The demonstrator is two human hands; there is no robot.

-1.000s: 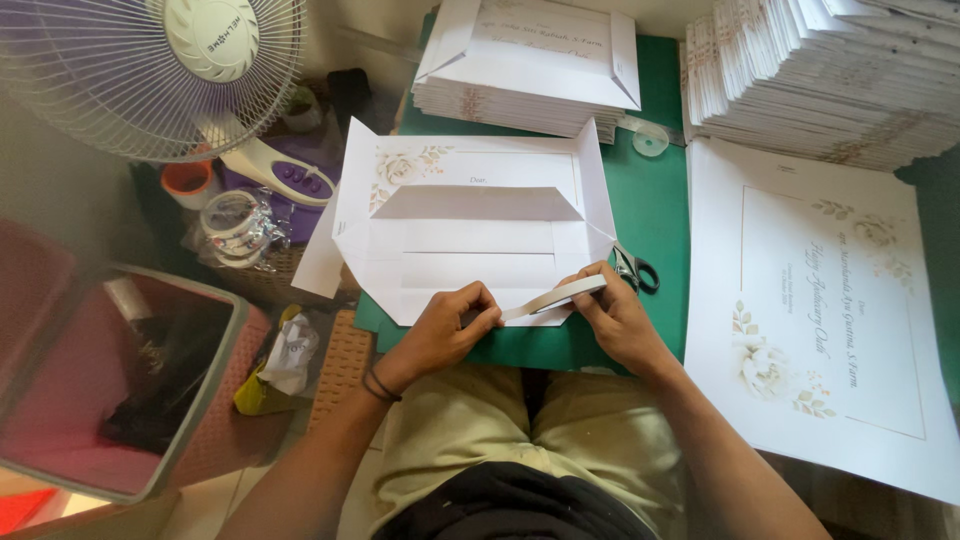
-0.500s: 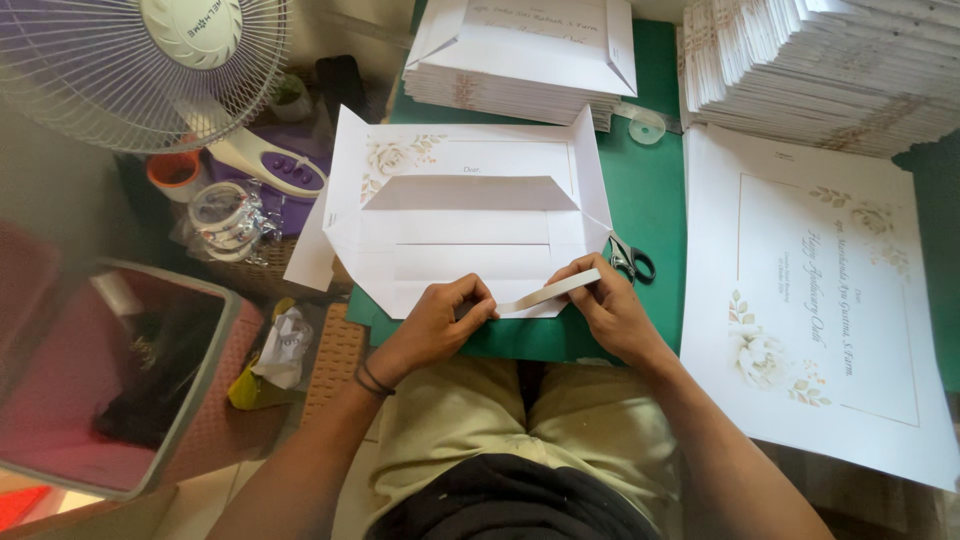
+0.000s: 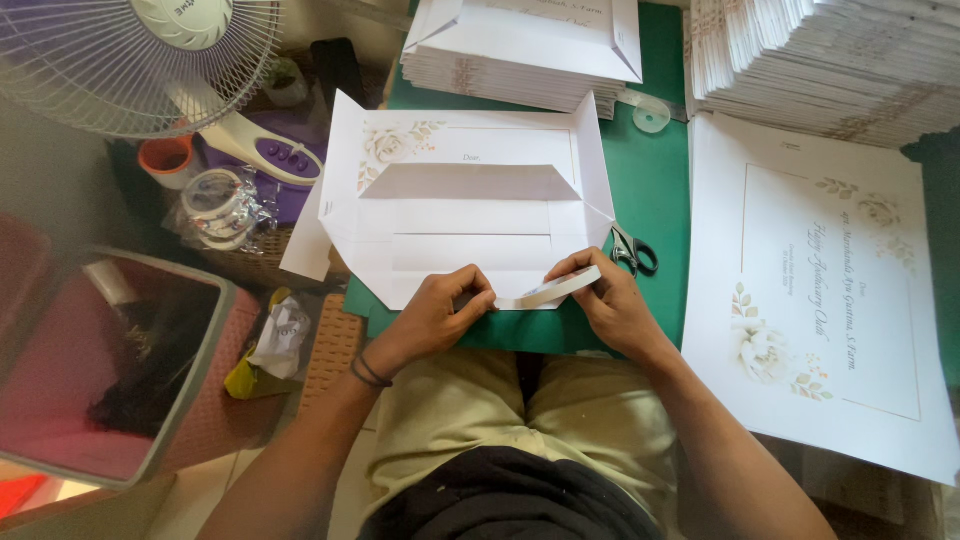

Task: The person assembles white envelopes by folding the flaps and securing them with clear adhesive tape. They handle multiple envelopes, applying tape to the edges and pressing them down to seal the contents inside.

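A folded white paper sheet (image 3: 465, 225) lies on the green mat (image 3: 655, 215), long axis left to right. At its near edge, the right hand (image 3: 610, 305) pinches a tape roll (image 3: 552, 290); left hand (image 3: 435, 315) fingers press together on the tape end, just left.

A green work surface (image 3: 655, 190) fills the middle. At its left edge stands a white fan (image 3: 150, 50) with a wire cage. Below the fan, on the floor, sits a grey bin (image 3: 215, 330) with reddish inside. Soft daylight falls evenly over everything.
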